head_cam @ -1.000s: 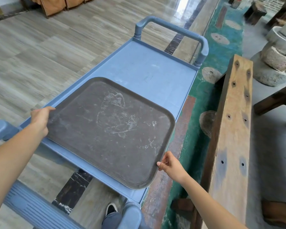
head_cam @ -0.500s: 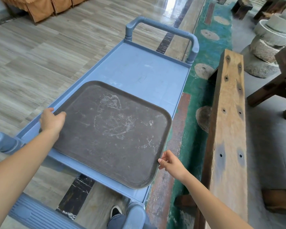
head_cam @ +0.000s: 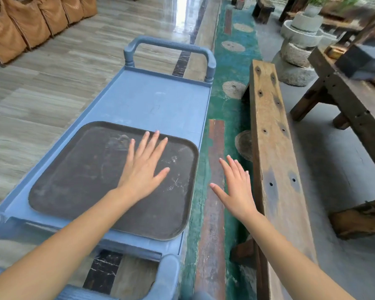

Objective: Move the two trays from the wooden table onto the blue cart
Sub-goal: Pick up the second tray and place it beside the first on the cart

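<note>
Both hands have released the dark brown rectangular tray [head_cam: 108, 180], now flat on the blue plastic cart [head_cam: 160, 105]; left hand [head_cam: 143, 167] and right hand [head_cam: 236, 189] are spread, holding nothing.

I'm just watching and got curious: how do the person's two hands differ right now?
The left hand is spread above the dark tray on the blue cart; the right hand is off the cart's side, above the floor strip beside the wooden bench. The left reaches farther forward. Both are open, palms down, holding nothing.
</note>
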